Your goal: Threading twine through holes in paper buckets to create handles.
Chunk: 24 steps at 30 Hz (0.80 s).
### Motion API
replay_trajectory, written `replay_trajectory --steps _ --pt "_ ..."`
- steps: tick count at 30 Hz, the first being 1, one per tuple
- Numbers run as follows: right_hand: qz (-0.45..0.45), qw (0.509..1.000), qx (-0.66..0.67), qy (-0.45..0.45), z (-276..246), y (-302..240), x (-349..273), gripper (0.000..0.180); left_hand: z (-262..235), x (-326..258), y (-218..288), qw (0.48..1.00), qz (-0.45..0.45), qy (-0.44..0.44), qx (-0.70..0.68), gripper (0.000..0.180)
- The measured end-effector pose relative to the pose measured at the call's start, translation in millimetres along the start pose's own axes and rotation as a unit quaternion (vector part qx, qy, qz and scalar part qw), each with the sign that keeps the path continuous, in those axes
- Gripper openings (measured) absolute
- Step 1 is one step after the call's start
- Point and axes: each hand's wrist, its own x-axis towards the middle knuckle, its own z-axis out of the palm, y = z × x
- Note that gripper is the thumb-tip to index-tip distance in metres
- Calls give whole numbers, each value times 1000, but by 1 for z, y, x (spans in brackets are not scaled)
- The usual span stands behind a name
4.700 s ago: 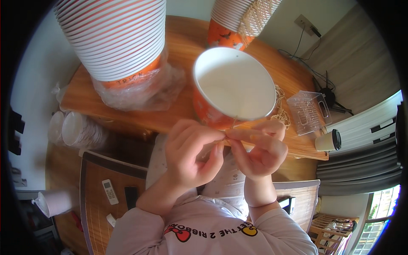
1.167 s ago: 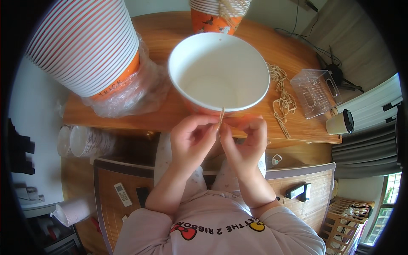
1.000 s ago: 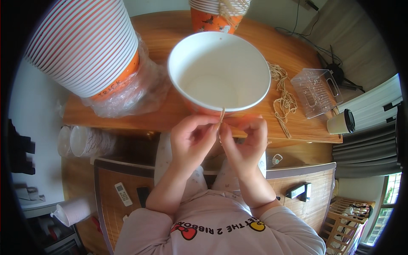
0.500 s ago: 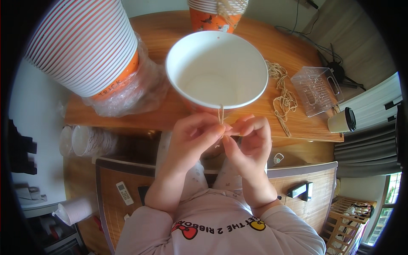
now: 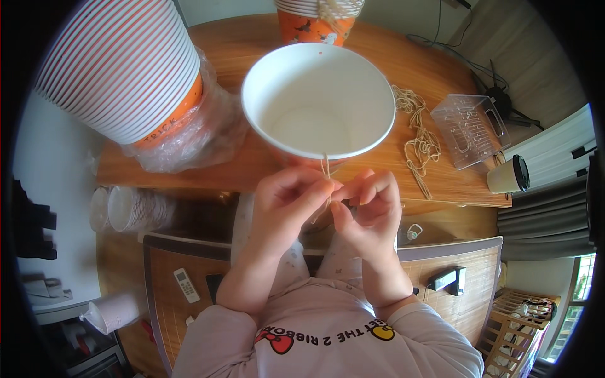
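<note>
The left hand [image 5: 283, 205] pinches a thin beige string [image 5: 326, 167] between thumb and index finger, just below the near rim of a large round white-lined, orange-sided bucket [image 5: 318, 94] on the brown wooden table [image 5: 409, 66]. The right hand [image 5: 372, 211] curls beside it, thumb and fingertips near the string (whether they grip it, I cannot tell).

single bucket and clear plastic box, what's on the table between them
In the head view, a tangle of beige string lies on the table between the bucket and box.
</note>
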Motion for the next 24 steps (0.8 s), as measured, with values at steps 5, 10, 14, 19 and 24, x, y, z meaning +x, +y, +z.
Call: replay_trajectory --steps 5,10,14,19,24 --pt "27 998 59 -20 0 -4 -9 27 -2 -3 3 1000 2 -6 29 16" --pt "71 991 9 -117 -9 -4 -16 30 -14 -13 11 997 -21 -15 77 17" --pt "65 991 -59 -99 -8 -6 -20 17 -9 -17 10 994 -3 -15 105 17" --pt "11 986 -144 -86 -5 -9 -19 9 -9 -15 6 994 -42 -41 97 11" --pt "-29 983 -160 -89 -5 -13 -17 7 -3 -11 7 997 -67 -32 29 12"
